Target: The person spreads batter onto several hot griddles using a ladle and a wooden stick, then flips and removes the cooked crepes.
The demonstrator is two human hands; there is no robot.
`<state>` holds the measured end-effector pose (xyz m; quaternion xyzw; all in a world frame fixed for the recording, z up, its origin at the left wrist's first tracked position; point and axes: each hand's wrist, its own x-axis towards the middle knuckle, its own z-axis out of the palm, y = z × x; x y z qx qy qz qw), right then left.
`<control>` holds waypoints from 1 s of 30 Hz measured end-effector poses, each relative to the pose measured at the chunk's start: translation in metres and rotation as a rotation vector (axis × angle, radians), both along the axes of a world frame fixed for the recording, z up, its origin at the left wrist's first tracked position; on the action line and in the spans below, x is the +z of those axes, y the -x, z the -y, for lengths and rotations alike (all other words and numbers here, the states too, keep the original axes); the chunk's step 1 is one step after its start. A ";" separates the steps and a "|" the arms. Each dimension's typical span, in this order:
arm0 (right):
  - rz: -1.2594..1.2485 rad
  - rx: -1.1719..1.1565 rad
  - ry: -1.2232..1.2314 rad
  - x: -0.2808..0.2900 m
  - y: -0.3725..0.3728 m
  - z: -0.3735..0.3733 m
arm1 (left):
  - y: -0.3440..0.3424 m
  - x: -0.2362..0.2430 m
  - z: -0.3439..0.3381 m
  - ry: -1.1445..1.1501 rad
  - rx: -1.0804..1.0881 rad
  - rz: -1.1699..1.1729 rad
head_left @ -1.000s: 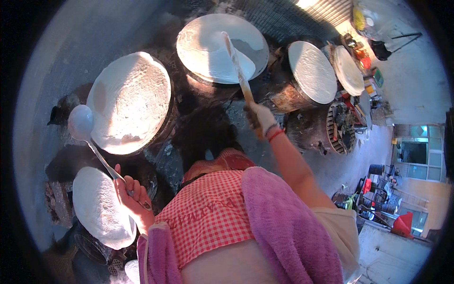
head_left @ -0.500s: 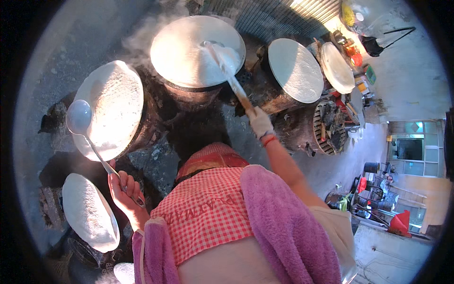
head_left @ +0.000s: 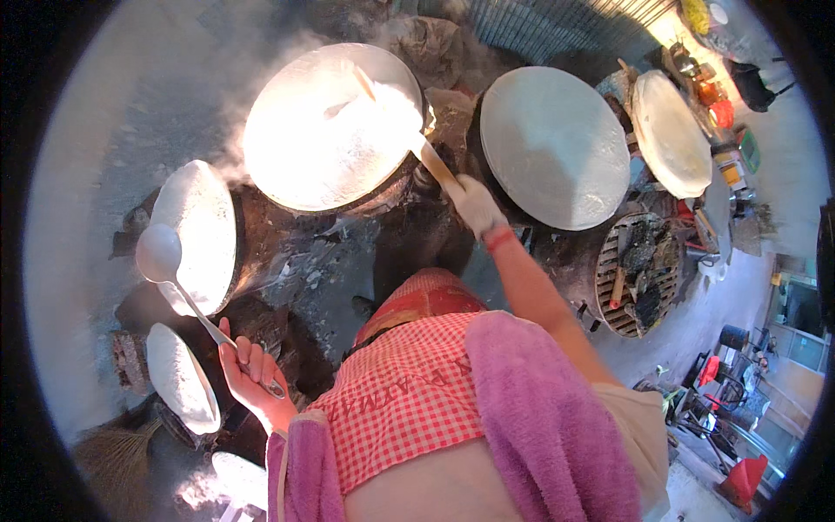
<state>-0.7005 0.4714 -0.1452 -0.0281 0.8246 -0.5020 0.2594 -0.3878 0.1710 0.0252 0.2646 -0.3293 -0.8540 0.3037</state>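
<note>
My left hand (head_left: 257, 378) grips a long metal ladle (head_left: 158, 252), its bowl over the batter-covered left griddle (head_left: 196, 209). My right hand (head_left: 474, 204), in a pale glove with a red band at the wrist, is closed on a wooden spreading stick (head_left: 435, 165). That stick reaches across the large round griddle (head_left: 296, 139) at top centre, whose white surface is washed out by sunlight, with steam around it. Right of it lies another griddle (head_left: 552, 143) coated in a white sheet. A smaller coated griddle (head_left: 178, 378) is low at the left, near my left hand.
A stack of pale round sheets (head_left: 670, 130) stands at upper right, above a slatted drum top (head_left: 635, 274) holding tools. A straw broom (head_left: 113, 461) lies at lower left. Jumbled equipment and a red object (head_left: 744, 483) are at far right, near a window (head_left: 800, 322).
My view has shifted, so the centre griddle sits farther left. The stick has swept leftward across that griddle. Steam has appeared around it. Both hands keep their hold on the ladle and stick.
</note>
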 end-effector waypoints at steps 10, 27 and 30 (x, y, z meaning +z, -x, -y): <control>0.206 -0.202 0.565 0.034 0.025 -0.014 | 0.057 0.024 -0.034 0.272 -0.021 0.342; 0.234 -0.164 0.349 0.080 -0.066 0.133 | 0.145 -0.021 0.092 0.274 -0.709 0.445; 0.212 -0.224 0.417 0.072 -0.095 0.102 | 0.127 -0.024 0.096 0.114 -0.677 0.427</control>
